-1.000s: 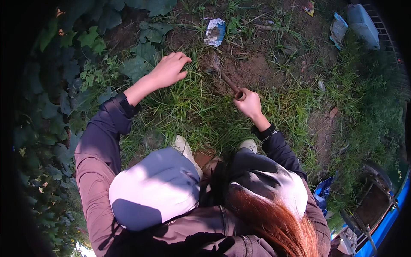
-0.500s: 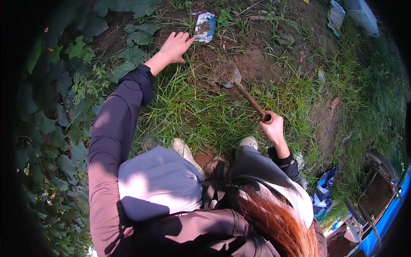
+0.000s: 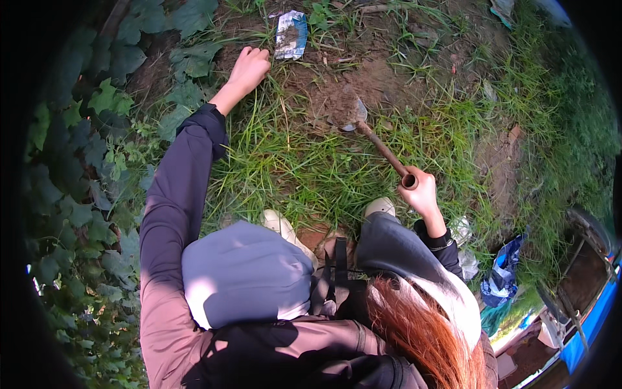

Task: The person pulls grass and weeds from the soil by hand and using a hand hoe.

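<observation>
My right hand [image 3: 424, 194] is wrapped round the hollow brown handle of a trowel [image 3: 386, 152]. Its metal blade rests in loose brown soil [image 3: 330, 91], partly covered with dirt. Farther off to the left, my left hand [image 3: 249, 70] is closed low over the grass and soil; what its fingers hold, if anything, is hidden. Just beside those fingers lies a crumpled white and blue packet [image 3: 291, 35] with dirt on it. Green grass [image 3: 278, 165] grows between my hands and my pale shoes [image 3: 281, 227].
Broad-leaved vines [image 3: 78, 194] line the left side. At the lower right are a blue patterned bag [image 3: 503, 272] and a wheeled cart [image 3: 583, 279] with a blue side. Another scrap of packaging [image 3: 503, 11] lies at the far right.
My left hand's spread fingers have curled closed beside the packet. The trowel stays in my right hand, its blade still in the soil. The whole view has shifted slightly.
</observation>
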Demonstrator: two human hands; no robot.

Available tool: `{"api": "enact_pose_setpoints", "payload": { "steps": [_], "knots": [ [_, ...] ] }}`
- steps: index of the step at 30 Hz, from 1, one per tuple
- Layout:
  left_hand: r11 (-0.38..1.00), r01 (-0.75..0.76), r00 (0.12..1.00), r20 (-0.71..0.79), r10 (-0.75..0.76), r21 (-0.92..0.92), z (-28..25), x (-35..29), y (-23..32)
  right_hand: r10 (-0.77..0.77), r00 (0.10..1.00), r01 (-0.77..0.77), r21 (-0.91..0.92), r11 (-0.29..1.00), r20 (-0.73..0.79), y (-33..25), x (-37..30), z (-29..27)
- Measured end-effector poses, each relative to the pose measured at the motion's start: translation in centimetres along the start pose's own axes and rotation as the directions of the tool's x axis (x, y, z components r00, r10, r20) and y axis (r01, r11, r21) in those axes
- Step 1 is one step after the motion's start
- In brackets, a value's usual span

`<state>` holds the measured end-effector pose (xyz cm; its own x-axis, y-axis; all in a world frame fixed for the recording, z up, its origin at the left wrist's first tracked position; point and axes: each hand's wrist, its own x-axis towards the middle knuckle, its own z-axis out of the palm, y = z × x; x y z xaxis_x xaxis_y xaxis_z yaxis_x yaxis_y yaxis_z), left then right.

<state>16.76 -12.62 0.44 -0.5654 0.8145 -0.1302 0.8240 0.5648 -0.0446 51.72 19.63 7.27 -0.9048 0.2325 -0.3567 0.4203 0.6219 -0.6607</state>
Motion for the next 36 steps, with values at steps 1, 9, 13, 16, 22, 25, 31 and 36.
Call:
{"api": "enact_pose_setpoints", "payload": {
  "steps": [1,9,13,16,22,25,31,36],
  "knots": [
    [0.998,0.017,1.000,-0.010,-0.018,-0.056,-0.2,-0.3,-0.2,0.000,1.000,0.000,-0.005,1.000,0.009,0.1,0.2,-0.2],
    [0.973,0.183,0.982,-0.010,-0.186,-0.137,-2.1,-3.6,-2.7,0.003,0.999,-0.002,-0.022,1.000,0.040,-0.4,1.3,-0.4],
    [0.956,0.287,0.957,0.024,-0.289,0.066,-2.2,-4.4,-5.1,-0.006,0.999,0.006,0.007,1.000,0.042,-0.1,1.2,-0.2],
    [0.993,0.117,0.993,-0.023,-0.116,0.023,-2.2,-3.3,-3.4,0.004,1.000,-0.004,0.001,1.000,0.019,0.6,0.8,0.1],
    [0.967,-0.234,0.970,0.037,0.239,-0.105,-2.0,-1.9,2.3,0.004,1.000,-0.004,-0.006,1.000,0.021,0.4,0.5,0.9],
    [0.950,-0.306,0.944,0.109,0.311,-0.066,-2.1,-1.3,4.3,0.007,1.000,-0.007,-0.012,1.000,0.016,0.5,0.4,1.1],
    [0.933,-0.359,0.933,-0.029,0.360,0.021,0.8,-1.0,5.1,0.008,1.000,-0.009,0.009,1.000,0.011,0.5,0.1,1.5],
    [0.963,-0.264,0.963,-0.056,0.262,-0.044,-0.1,-2.2,3.4,0.027,0.999,-0.026,-0.021,0.999,0.039,0.5,0.3,1.7]
  ]
}}
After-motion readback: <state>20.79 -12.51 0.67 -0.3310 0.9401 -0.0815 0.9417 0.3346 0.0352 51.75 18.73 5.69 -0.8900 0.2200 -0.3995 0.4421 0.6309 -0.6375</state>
